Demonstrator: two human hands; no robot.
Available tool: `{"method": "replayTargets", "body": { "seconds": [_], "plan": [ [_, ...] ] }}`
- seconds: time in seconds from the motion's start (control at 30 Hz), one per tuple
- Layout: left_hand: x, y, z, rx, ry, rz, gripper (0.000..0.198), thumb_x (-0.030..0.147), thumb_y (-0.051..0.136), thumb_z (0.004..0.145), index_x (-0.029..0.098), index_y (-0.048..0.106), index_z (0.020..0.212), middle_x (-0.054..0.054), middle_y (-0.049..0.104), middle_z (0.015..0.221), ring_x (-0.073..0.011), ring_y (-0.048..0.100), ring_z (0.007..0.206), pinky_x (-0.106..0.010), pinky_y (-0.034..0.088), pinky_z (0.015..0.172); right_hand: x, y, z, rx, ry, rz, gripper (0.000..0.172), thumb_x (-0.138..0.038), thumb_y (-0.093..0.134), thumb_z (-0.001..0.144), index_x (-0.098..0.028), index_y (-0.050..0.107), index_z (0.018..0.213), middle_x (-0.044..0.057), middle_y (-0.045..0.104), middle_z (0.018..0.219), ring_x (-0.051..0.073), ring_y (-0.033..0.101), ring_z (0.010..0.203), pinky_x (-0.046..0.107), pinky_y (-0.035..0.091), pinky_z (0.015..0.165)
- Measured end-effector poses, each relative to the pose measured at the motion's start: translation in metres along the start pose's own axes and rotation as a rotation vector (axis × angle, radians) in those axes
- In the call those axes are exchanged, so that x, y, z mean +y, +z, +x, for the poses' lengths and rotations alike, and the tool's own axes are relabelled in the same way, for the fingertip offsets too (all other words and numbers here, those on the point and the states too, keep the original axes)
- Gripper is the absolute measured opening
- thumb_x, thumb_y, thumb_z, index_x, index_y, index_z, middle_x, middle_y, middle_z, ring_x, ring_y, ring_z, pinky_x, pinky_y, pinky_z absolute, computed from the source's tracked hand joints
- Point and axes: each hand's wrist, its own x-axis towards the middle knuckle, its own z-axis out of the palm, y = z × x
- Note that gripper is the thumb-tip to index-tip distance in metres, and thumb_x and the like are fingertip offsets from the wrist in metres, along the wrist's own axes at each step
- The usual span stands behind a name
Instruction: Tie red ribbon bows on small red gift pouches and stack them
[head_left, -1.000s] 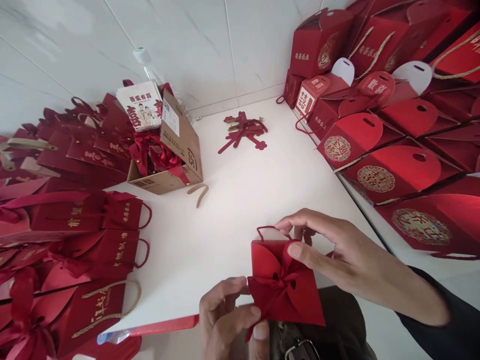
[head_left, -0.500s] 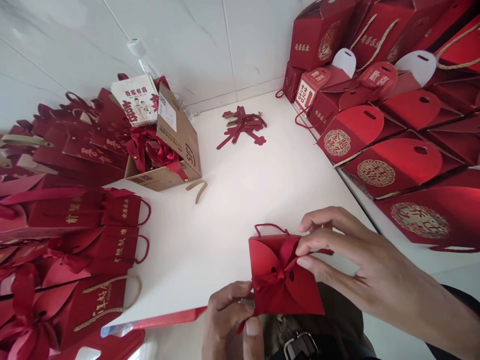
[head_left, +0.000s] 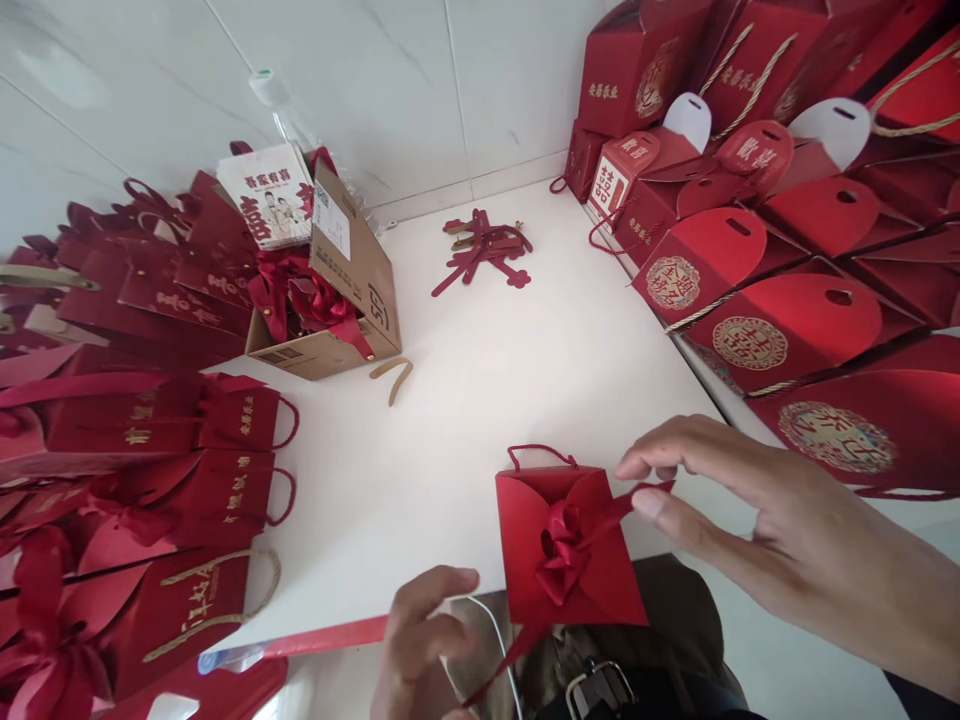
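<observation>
A small red gift box (head_left: 514, 520) lies at the front edge of the white table, partly over my lap, its cord handle pointing away from me. Across its top a red ribbon (head_left: 564, 545) is gathered into a bow over the curved flaps. My right hand (head_left: 720, 510) pinches one ribbon tail at the box's right, thumb against fingers. At the lower left, my left hand (head_left: 427, 640) has the other tail, which stretches down to its thumb; the fingertips there are slightly blurred and partly cut off by the frame.
An open cardboard box (head_left: 356, 270) holds red ribbons and printed cards (head_left: 266, 200). Beyond the middle lies a pile of dark red strips (head_left: 484, 250), with a tan strip (head_left: 394, 375) nearer. Finished red boxes (head_left: 232, 500) line the left; more red boxes (head_left: 750, 340) crowd the right.
My hands have moved apart, drawing the ribbon tails outward. The ribbon on the box has bunched into a fuller bow. My left hand has shifted left and away from the box's corner.
</observation>
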Motion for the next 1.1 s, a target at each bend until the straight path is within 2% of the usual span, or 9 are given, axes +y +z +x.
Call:
{"method": "replayTargets", "body": {
  "seconds": [0.13, 0.27, 0.33, 0.43, 0.57, 0.63, 0.7, 0.83, 1.1],
  "plan": [
    [0.015, 0.013, 0.016, -0.033, 0.117, 0.223, 0.024, 0.047, 0.057, 0.095, 0.024, 0.061, 0.100, -0.007, 0.062, 0.105, -0.0251, 0.059, 0.095, -0.036, 0.047, 0.076, -0.013, 0.004, 0.011, -0.012, -0.143, -0.023, 0.027, -0.044, 0.054, 0.102, -0.033, 0.064, 0.124, 0.005, 0.066, 0.119, 0.025, 0.065, 0.111, 0.035, 0.056, 0.086],
    [0.025, 0.028, 0.020, -0.161, 0.093, 0.389, 0.002, 0.024, 0.062, 0.092, 0.024, 0.064, 0.093, -0.006, 0.062, 0.107, -0.0219, 0.060, 0.095, -0.032, 0.049, 0.074, -0.022, 0.013, 0.021, -0.065, -0.192, 0.045, 0.013, -0.032, 0.055, 0.101, -0.029, 0.068, 0.100, 0.005, 0.066, 0.109, 0.022, 0.066, 0.107, 0.034, 0.055, 0.090],
    [0.025, 0.029, 0.020, -0.170, 0.070, 0.360, 0.011, 0.015, 0.059, 0.092, 0.024, 0.063, 0.089, -0.004, 0.062, 0.103, -0.0192, 0.061, 0.092, -0.029, 0.049, 0.073, -0.022, 0.015, 0.023, -0.056, -0.175, 0.096, 0.013, -0.031, 0.055, 0.101, -0.028, 0.066, 0.094, 0.004, 0.066, 0.105, 0.021, 0.066, 0.107, 0.033, 0.055, 0.088],
    [0.024, 0.025, 0.021, -0.176, 0.018, 0.312, 0.010, 0.016, 0.060, 0.093, 0.024, 0.064, 0.089, -0.002, 0.062, 0.096, -0.0173, 0.061, 0.085, -0.027, 0.049, 0.070, -0.024, 0.014, 0.022, -0.062, -0.114, 0.203, 0.010, -0.031, 0.059, 0.097, -0.028, 0.066, 0.091, 0.004, 0.070, 0.108, 0.020, 0.068, 0.101, 0.027, 0.056, 0.076],
    [0.027, 0.022, 0.022, -0.189, -0.067, 0.310, 0.010, 0.017, 0.060, 0.093, 0.025, 0.064, 0.087, 0.000, 0.059, 0.087, -0.0159, 0.057, 0.076, -0.026, 0.045, 0.063, -0.028, 0.015, 0.022, -0.195, -0.001, 0.420, 0.007, -0.021, 0.065, 0.088, -0.026, 0.064, 0.083, 0.003, 0.073, 0.116, 0.015, 0.068, 0.082, 0.022, 0.052, 0.062],
    [0.029, 0.023, 0.023, -0.201, -0.085, 0.306, 0.011, 0.018, 0.059, 0.093, 0.025, 0.064, 0.086, 0.000, 0.058, 0.084, -0.0158, 0.056, 0.075, -0.026, 0.044, 0.063, -0.029, 0.016, 0.024, -0.296, 0.028, 0.479, 0.006, -0.022, 0.065, 0.088, -0.025, 0.063, 0.083, 0.001, 0.074, 0.101, 0.013, 0.063, 0.071, 0.021, 0.047, 0.056],
    [0.030, 0.023, 0.024, -0.219, -0.111, 0.302, 0.013, 0.018, 0.058, 0.094, 0.024, 0.063, 0.083, 0.001, 0.056, 0.082, -0.0155, 0.054, 0.073, -0.027, 0.043, 0.063, -0.029, 0.017, 0.026, -0.346, 0.060, 0.469, 0.007, -0.027, 0.064, 0.092, -0.025, 0.063, 0.085, -0.003, 0.066, 0.077, 0.011, 0.052, 0.060, 0.022, 0.041, 0.051],
    [0.030, 0.022, 0.025, -0.210, -0.184, 0.294, 0.018, 0.021, 0.054, 0.094, 0.023, 0.057, 0.076, 0.001, 0.052, 0.077, -0.0160, 0.050, 0.070, -0.029, 0.040, 0.063, -0.026, 0.014, 0.028, -0.280, 0.129, 0.409, 0.013, -0.035, 0.059, 0.096, -0.026, 0.058, 0.086, -0.007, 0.048, 0.062, 0.012, 0.042, 0.056, 0.024, 0.034, 0.050],
    [0.030, 0.017, 0.026, -0.233, -0.315, 0.219, 0.021, 0.024, 0.052, 0.096, 0.022, 0.052, 0.074, 0.001, 0.049, 0.075, -0.0157, 0.045, 0.069, -0.030, 0.035, 0.062, -0.017, 0.007, 0.028, -0.366, 0.159, 0.447, 0.019, -0.042, 0.053, 0.102, -0.027, 0.054, 0.092, -0.004, 0.056, 0.072, 0.013, 0.045, 0.060, 0.025, 0.040, 0.055]
  ]
}}
